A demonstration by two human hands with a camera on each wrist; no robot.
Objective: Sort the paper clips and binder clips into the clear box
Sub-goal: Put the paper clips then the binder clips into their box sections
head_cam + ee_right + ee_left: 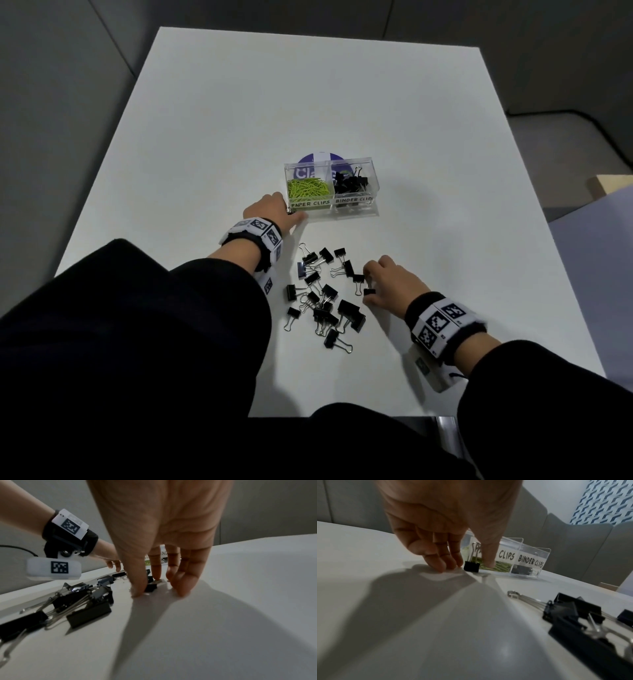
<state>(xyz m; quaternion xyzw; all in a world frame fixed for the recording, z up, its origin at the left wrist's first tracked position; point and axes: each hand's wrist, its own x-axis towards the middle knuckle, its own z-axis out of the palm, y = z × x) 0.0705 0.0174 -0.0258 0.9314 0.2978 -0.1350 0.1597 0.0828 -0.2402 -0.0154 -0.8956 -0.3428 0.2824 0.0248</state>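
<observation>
A clear two-part box (371, 178) stands mid-table, green paper clips (308, 193) in its left part and black binder clips (352, 186) in its right. Several loose black binder clips (322, 301) lie in a pile nearer me. My left hand (291, 214) is at the box's front left corner, thumb and fingers pinching a small binder clip (471, 566) that stands on the table. My right hand (368, 287) is at the pile's right edge, thumb and index finger closed around another small binder clip (150, 586) lying on the table.
A round purple disc (320, 158) lies behind the box. The white table (239, 120) extends far beyond it, with edges left, right and near my body. A pale wooden block (613, 186) sits off the table at the right.
</observation>
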